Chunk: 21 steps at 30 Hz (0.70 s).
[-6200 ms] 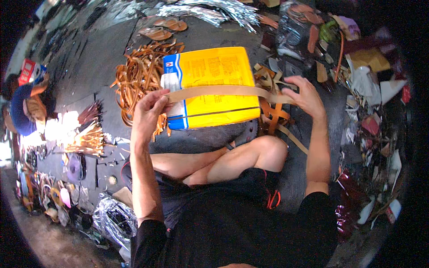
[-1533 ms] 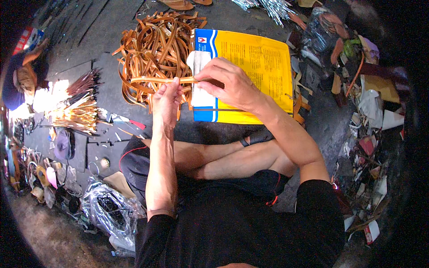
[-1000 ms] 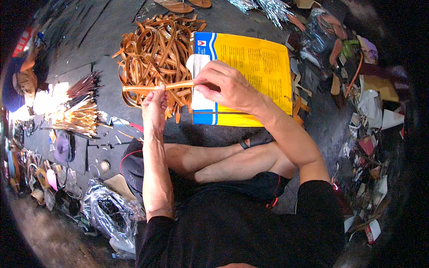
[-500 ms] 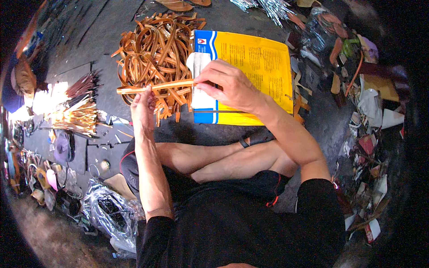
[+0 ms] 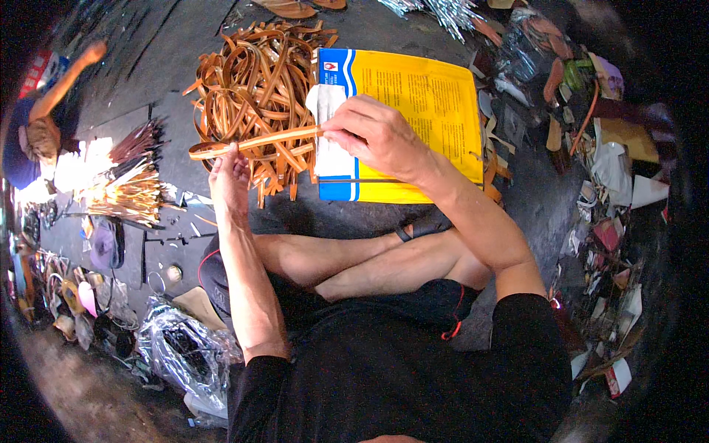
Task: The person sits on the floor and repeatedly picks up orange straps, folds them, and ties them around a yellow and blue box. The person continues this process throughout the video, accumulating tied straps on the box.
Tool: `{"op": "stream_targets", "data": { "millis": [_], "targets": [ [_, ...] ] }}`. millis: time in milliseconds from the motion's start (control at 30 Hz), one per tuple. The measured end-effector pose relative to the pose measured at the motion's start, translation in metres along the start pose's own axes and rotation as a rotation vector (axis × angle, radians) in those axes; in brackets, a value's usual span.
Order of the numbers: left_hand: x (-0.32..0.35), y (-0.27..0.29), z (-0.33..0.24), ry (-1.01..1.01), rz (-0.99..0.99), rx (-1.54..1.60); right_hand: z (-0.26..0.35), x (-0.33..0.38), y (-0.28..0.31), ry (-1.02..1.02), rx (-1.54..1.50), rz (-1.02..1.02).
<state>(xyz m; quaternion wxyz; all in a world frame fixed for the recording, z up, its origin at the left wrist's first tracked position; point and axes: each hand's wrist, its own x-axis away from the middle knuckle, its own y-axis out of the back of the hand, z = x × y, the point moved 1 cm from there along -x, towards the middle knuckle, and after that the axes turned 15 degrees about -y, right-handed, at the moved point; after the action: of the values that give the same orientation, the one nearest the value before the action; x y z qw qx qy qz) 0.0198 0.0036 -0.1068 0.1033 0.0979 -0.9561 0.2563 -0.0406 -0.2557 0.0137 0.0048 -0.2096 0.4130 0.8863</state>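
A tan-brown strip (image 5: 281, 136), looking like leather, stretches between my two hands. My left hand (image 5: 231, 179) pinches it near its left part, where it folds into a small loop. My right hand (image 5: 380, 139) pinches the strip's right end, above a white patch, perhaps cloth or paper (image 5: 329, 111). Under that hand lies a flat-topped yellow container or board (image 5: 421, 96) with a blue and white band. A thin dark rod (image 5: 384, 181) lies across its near edge. Just beyond my left hand spreads a tangled heap of similar brown strips (image 5: 255, 85).
At the far left, a person's arm (image 5: 68, 80) reaches out beside bundles of sunlit strips (image 5: 125, 188). Clear plastic wrapping (image 5: 177, 347) lies by my left knee. Scraps and offcuts (image 5: 613, 221) litter the right side. My crossed legs (image 5: 369, 266) are close to the yellow piece.
My left hand has shifted slightly left, and the strip's left end now curls into a loop. My right hand keeps its pinch. The other person's arm has come into view at the far left.
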Motion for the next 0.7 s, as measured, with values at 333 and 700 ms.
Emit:
{"op": "stream_targets", "data": {
  "millis": [333, 700],
  "targets": [
    [-0.03, -0.024, -0.076, -0.164, 0.335, -0.057, 0.034, 0.05, 0.02, -0.153, 0.328, 0.014],
    [-0.004, -0.06, -0.1, -0.507, 0.491, -0.605, -0.131, 0.248, 0.162, -1.173, 0.042, -0.694]
  ]
}}
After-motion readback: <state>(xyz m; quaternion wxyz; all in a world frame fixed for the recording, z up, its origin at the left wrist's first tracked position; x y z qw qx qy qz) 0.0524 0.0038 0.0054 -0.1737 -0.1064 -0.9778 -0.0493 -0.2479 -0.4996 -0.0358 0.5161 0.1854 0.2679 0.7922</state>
